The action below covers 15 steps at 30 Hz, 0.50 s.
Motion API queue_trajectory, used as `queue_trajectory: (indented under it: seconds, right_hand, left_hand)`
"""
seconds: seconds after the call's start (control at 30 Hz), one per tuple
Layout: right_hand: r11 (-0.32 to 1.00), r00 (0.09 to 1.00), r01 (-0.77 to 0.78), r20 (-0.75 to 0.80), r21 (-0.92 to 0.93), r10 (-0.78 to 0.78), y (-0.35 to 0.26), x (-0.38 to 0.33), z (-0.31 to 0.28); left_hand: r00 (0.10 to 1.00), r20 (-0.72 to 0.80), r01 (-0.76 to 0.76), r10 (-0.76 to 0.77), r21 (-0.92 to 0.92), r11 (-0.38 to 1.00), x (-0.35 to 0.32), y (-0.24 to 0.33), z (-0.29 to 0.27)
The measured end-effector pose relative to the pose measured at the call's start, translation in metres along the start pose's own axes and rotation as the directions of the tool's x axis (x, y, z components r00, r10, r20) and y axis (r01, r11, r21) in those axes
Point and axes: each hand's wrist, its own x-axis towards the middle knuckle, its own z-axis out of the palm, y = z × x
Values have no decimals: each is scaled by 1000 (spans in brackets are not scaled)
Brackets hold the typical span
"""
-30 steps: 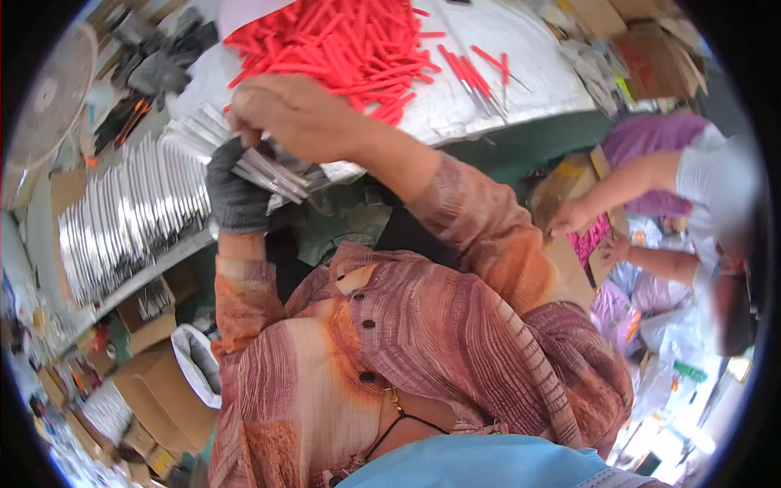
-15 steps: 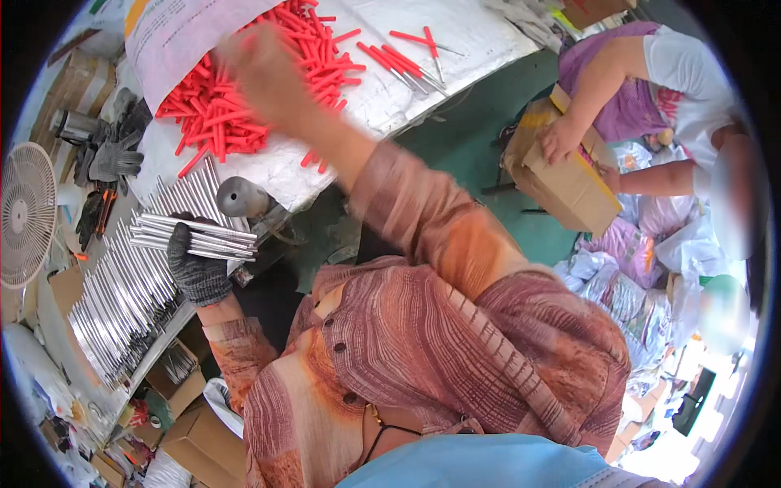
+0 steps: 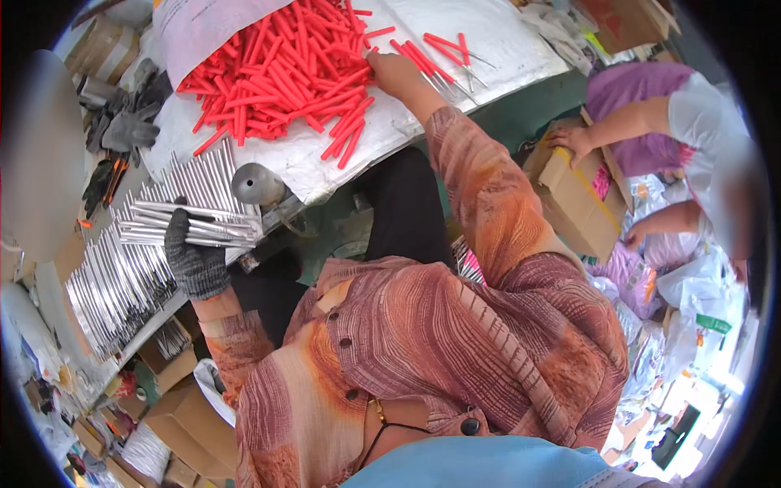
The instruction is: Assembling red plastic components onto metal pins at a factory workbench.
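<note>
My left hand (image 3: 195, 264), in a dark grey knitted glove, is closed around a bundle of thin silver metal rods (image 3: 191, 226). Beneath and beside it, many more such rods (image 3: 122, 285) lie in a row on the bench. My bare right hand (image 3: 400, 77) is at the right edge of a heap of red plastic tubes (image 3: 285, 73). Its fingers are drawn together by the heap; what they hold, if anything, is hidden. Just right of that hand, several rods with red sleeves (image 3: 427, 65) rest on the white sheet.
A grey rounded metal fixture (image 3: 256, 184) stands at the bench edge between rods and tubes. A white printed sack (image 3: 199, 37) spills the tubes. Grey gloves (image 3: 130, 126) lie at left. At right, another person handles a cardboard box (image 3: 573, 191) above plastic bags (image 3: 643, 276).
My right hand has swung from over the left part of the tube heap to its right edge. My left hand still grips the rods. The other person's lower hand has come off the box.
</note>
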Motion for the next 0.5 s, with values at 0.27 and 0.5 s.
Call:
queue_trajectory:
  seconds: [0.27, 0.5]
  right_hand:
    - [997, 997, 8, -74, -75, -14, -49, -32, -43]
    - [923, 978, 138, -194, 360, -70, -85, -45, -73]
  left_hand:
    - [990, -112, -88, 81, -56, 995, 18, -4, 10]
    - [904, -69, -376, 421, 338, 863, 2, -16, 38]
